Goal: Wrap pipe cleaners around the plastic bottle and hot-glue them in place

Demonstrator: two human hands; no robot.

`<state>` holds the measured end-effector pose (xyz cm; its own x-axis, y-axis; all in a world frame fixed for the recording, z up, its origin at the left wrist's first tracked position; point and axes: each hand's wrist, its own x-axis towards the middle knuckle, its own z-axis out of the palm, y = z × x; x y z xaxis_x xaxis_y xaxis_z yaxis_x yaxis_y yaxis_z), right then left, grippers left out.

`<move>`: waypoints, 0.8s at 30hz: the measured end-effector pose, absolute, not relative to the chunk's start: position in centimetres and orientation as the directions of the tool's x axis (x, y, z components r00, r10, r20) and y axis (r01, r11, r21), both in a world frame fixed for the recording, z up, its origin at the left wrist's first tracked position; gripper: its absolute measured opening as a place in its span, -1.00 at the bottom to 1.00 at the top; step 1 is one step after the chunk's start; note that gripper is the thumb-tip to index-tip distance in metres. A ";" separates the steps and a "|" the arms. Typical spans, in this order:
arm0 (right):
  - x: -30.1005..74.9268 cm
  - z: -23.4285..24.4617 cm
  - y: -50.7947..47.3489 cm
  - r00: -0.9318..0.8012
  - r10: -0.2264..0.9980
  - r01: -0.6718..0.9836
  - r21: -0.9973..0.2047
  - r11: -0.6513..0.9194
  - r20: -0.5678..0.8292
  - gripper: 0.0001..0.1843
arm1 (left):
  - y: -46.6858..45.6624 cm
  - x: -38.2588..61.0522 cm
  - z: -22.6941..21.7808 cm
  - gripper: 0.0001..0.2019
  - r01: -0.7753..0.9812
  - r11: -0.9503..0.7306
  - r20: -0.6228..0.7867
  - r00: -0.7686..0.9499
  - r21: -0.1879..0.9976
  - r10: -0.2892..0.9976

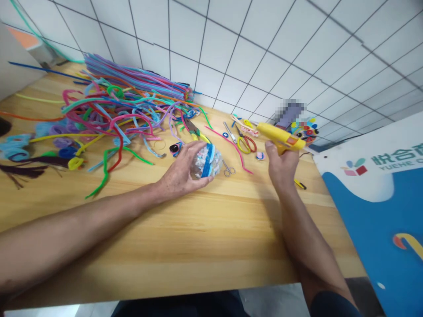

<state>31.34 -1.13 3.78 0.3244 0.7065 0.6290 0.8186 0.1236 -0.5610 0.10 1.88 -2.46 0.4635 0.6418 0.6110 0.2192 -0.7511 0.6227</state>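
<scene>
My left hand is wrapped round a clear, rounded container filled with whitish bits and circled by blue bands. Part of it is hidden behind my fingers. Off to the right, my right hand grips a yellow hot glue gun by its handle, the nozzle pointing left. Small metal scissors lie just right of the container. Behind them are scissors with yellow and red handles. Pliers rest behind my left hand, near a small black-topped piece.
Loose coloured pipe cleaners spread over the left of the wooden table, with a thick bundle along the tiled wall. A yellow cutter lies by my right wrist. A printed blue and white panel borders the table's right side.
</scene>
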 end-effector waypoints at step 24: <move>38.7 1.9 1.9 0.650 0.741 0.745 -0.340 -0.575 0.171 -0.52 | 1.9 0.5 -2.8 -0.14 0.220 -0.733 0.602 0.446 0.643 0.662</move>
<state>38.71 1.94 1.89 0.6498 0.7405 0.1715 0.7446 -0.5746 -0.3397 0.47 1.93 -2.83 0.4465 0.6620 0.6020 0.2203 -0.7334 0.6431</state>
